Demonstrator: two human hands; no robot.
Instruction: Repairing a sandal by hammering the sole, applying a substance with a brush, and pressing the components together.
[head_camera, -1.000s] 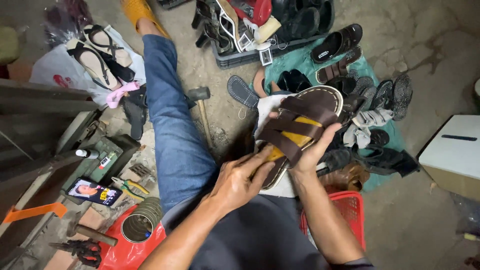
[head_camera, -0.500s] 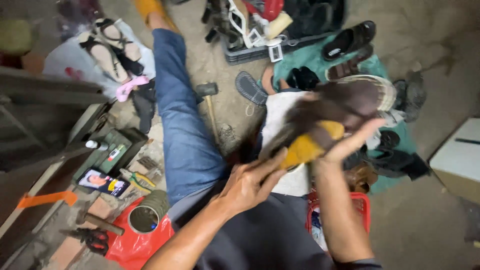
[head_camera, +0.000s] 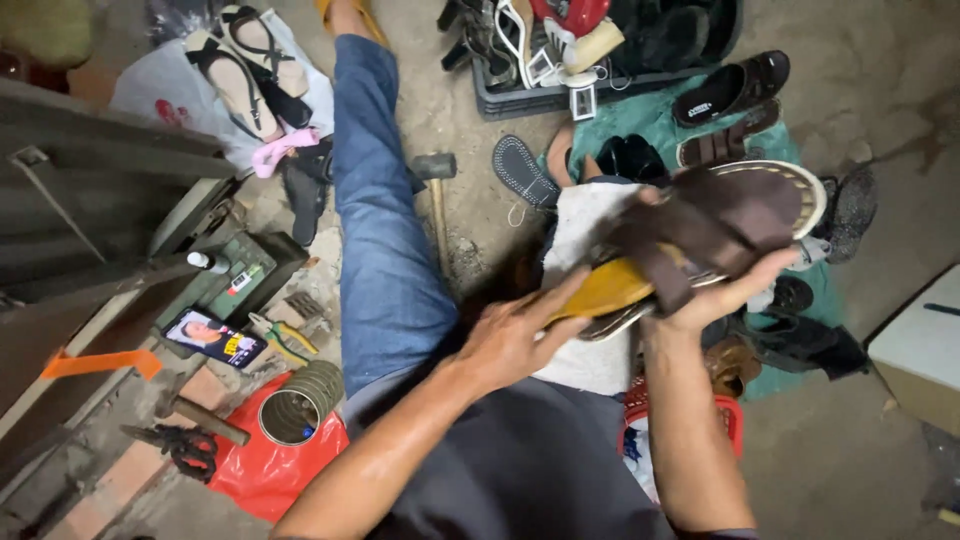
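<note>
A brown strapped sandal (head_camera: 720, 225) with a yellow insole is held above my lap, lying sideways. My right hand (head_camera: 725, 295) cups it from below, fingers curled under the sole. My left hand (head_camera: 515, 335) touches the yellow heel end, its fingers spread along the insole edge. A white cloth (head_camera: 590, 290) lies under the sandal on my right knee. My left leg in blue jeans (head_camera: 385, 240) stretches out across the concrete floor.
A hammer (head_camera: 437, 195) lies beside my leg. To the left sit a green tool box (head_camera: 235, 285), pliers (head_camera: 280, 340), a tin can (head_camera: 300, 405) on red plastic, scissors (head_camera: 185, 445) and a phone (head_camera: 215, 338). Several shoes cover a green sheet (head_camera: 660, 125) and a black crate (head_camera: 560, 95). A red basket (head_camera: 725, 415) stands under my right arm.
The sandal has turned from facing me to lying sideways and shifted right. My left hand slid along to its heel end. The view tilted a little.
</note>
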